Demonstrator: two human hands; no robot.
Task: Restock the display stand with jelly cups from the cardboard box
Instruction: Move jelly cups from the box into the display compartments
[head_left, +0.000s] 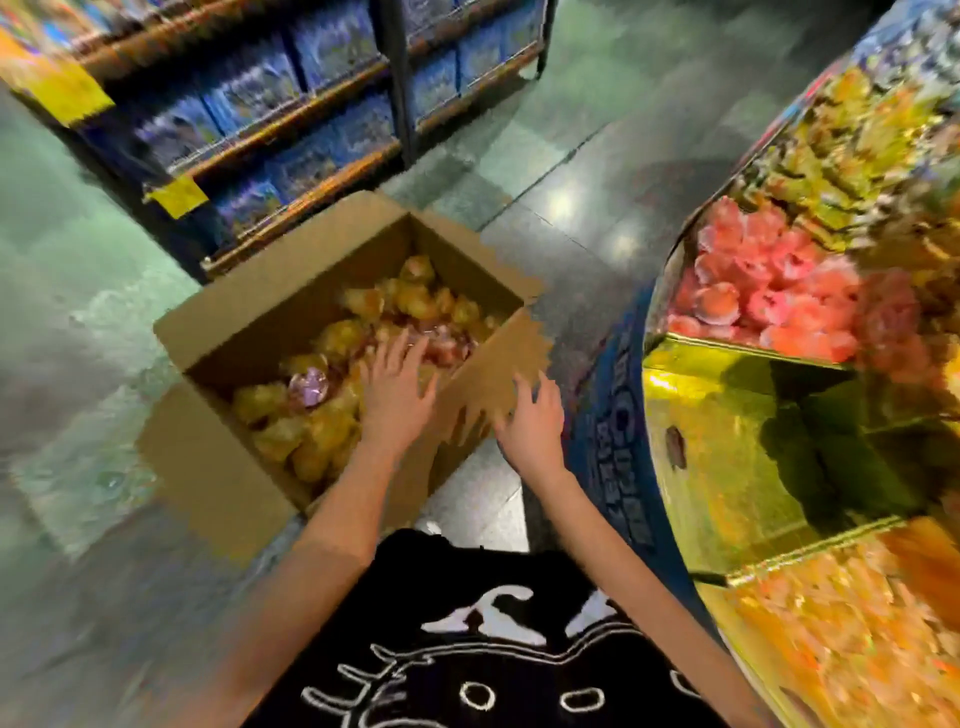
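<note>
An open cardboard box (244, 312) stands on the floor, filled with several yellow, pink and purple jelly cups (332, 410). My left hand (397, 387) reaches into the box with fingers spread, hovering over or touching the cups and holding nothing. My right hand (535, 415) hangs with spread fingers by the box's right flap, also holding nothing. To the right stands the round display stand (623, 457) with gold-walled compartments: pink cups (763, 301) in one, orange ones (841, 623) lower down, and a bare gold compartment (737, 441) between them.
A dark shelf rack (311, 135) with blue packets and yellow price tags stands behind the box. Glossy tiled floor (561, 171) lies between rack, box and stand. My black printed shirt fills the bottom of the view. The picture is motion-blurred.
</note>
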